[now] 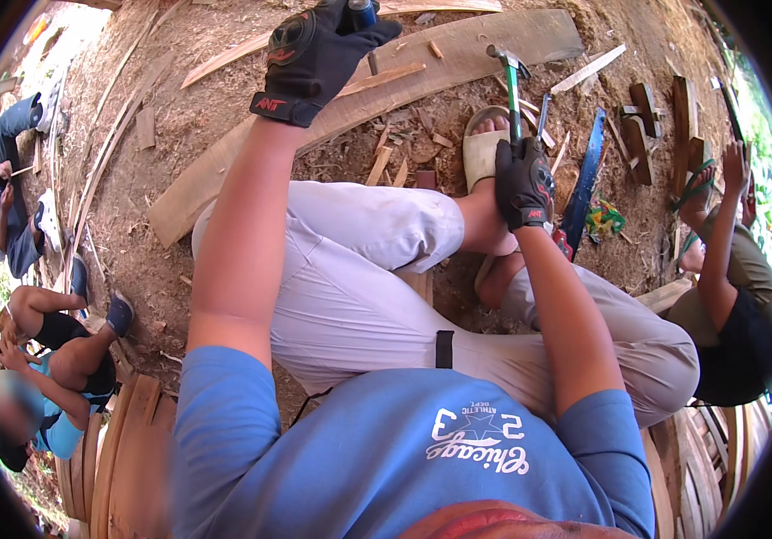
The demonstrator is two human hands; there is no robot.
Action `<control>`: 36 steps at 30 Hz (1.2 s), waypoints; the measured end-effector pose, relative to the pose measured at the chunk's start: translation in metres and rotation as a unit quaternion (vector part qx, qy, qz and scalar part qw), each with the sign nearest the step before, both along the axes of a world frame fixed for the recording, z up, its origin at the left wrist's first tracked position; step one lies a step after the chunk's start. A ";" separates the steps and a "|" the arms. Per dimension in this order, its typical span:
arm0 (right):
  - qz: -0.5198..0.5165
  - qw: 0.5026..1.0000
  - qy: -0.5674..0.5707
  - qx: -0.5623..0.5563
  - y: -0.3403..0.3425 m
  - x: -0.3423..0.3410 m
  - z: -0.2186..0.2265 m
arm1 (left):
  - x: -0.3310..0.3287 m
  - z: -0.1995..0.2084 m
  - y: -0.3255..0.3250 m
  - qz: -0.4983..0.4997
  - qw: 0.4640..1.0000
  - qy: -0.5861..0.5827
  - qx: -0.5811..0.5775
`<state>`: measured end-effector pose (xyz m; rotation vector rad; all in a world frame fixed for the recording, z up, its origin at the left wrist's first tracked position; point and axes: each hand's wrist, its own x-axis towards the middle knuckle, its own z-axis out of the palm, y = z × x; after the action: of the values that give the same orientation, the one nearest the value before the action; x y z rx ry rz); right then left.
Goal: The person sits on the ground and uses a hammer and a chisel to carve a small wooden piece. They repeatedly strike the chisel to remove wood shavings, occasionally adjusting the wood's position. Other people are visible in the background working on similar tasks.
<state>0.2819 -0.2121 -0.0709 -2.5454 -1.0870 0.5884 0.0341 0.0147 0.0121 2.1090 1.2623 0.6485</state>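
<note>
At the far end of the ground, my left hand, in a black glove, is closed round a chisel with a blue handle. Its metal shaft points down at a long, curved wooden plank lying on the ground. My right hand, gloved too, grips a claw hammer by its green handle, next to my sandalled foot. The hammer's head is up, near the plank's right part. A narrow wood strip lies on the plank below the chisel.
A blue-bladed handsaw lies right of my right hand, beside a crumpled colourful wrapper. Wooden blocks stand further right. Wood chips cover the ground. People sit at left and right; stacked planks lie behind.
</note>
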 end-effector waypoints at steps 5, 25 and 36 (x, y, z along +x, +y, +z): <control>0.008 1.000 0.010 0.003 0.002 -0.001 -0.001 | -0.019 0.003 0.010 -0.002 0.999 -0.021 -0.048; 0.006 0.999 -0.033 -0.004 -0.005 -0.001 -0.009 | -0.064 -0.078 0.049 0.016 0.931 0.340 -0.128; -0.005 1.000 0.008 0.004 -0.009 0.011 -0.007 | -0.033 -0.044 0.038 -0.048 0.881 0.396 -0.253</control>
<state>0.2933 -0.2207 -0.0783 -2.5343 -1.0684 0.5989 0.0013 0.0524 -0.0319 1.9874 1.4952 -0.6233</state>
